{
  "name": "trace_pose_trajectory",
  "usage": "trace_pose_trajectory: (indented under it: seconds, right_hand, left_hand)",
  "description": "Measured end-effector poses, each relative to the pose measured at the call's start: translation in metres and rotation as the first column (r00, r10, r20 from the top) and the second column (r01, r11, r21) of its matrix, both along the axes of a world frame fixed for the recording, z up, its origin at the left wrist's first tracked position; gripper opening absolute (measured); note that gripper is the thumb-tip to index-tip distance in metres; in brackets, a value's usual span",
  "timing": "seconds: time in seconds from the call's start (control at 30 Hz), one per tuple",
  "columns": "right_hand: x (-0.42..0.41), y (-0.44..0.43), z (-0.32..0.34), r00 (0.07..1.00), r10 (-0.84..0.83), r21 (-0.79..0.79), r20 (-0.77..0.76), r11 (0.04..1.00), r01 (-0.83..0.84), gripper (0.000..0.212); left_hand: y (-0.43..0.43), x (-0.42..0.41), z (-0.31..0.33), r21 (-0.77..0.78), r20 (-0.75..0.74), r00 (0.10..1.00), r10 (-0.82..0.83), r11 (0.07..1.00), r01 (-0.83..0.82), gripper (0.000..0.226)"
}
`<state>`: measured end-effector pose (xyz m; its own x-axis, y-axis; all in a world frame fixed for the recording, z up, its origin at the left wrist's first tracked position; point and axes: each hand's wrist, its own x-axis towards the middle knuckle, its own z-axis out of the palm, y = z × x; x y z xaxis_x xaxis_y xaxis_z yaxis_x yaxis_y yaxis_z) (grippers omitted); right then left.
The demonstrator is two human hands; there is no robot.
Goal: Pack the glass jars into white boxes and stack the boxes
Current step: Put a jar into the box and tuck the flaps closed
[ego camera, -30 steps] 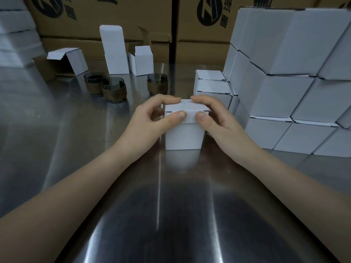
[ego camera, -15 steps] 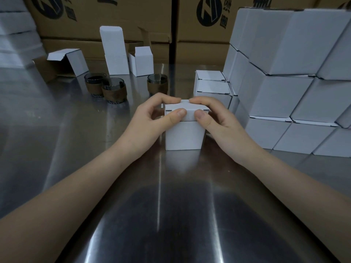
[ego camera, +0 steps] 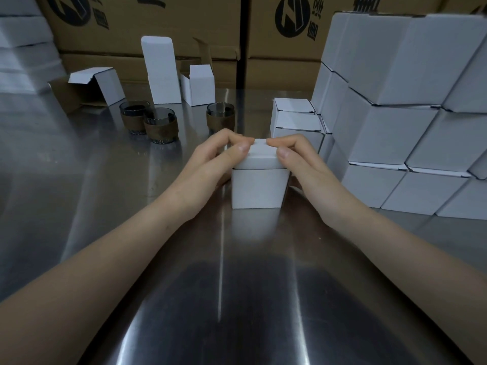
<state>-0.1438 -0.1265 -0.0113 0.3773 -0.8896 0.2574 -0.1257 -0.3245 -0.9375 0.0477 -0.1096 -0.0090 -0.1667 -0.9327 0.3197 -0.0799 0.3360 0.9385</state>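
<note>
A small white box (ego camera: 257, 188) stands on the steel table (ego camera: 79, 180) in front of me. My left hand (ego camera: 210, 164) grips its left top edge, thumb on the lid. My right hand (ego camera: 300, 164) grips the right top edge the same way. The lid flap is tilted up at the front, and the box's contents are hidden. Three glass jars with brown bands stand behind: two together (ego camera: 160, 125) and one (ego camera: 220, 119) to their right. A tall stack of shut white boxes (ego camera: 390, 133) fills the right side.
Open white boxes stand at the back: a tall one (ego camera: 160, 72), a short one (ego camera: 200, 85) and one tipped on its side (ego camera: 105, 84). Two low shut boxes (ego camera: 296, 119) sit behind my right hand. Brown cartons (ego camera: 163, 27) wall off the back.
Both hands have curled tighter over the box top, with the fingertips meeting at the middle. The lid has lifted at the front edge. The box has stayed in place.
</note>
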Motion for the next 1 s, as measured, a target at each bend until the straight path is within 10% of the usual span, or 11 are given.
trace_pose_trajectory:
  seconds: [0.7, 0.87, 1.0]
  right_hand:
    - [0.007, 0.007, 0.002, 0.995, -0.051, 0.095, 0.086, 0.995, 0.043, 0.025]
    - [0.013, 0.015, -0.004, 0.932, -0.327, -0.354, -0.156, 0.899, 0.257, 0.027]
    - [0.009, 0.014, -0.006, 0.779, -0.594, -0.716, -0.202, 0.632, 0.296, 0.025]
  left_hand:
    - [0.010, -0.004, 0.008, 0.066, 0.128, 0.992, 0.011, 0.998, -0.020, 0.042]
    - [0.009, -0.012, 0.006, 0.130, 0.078, 0.983, 0.163, 0.976, -0.172, 0.058]
    - [0.010, -0.024, 0.004, 0.137, 0.032, 0.938, 0.345, 0.928, -0.346, 0.043]
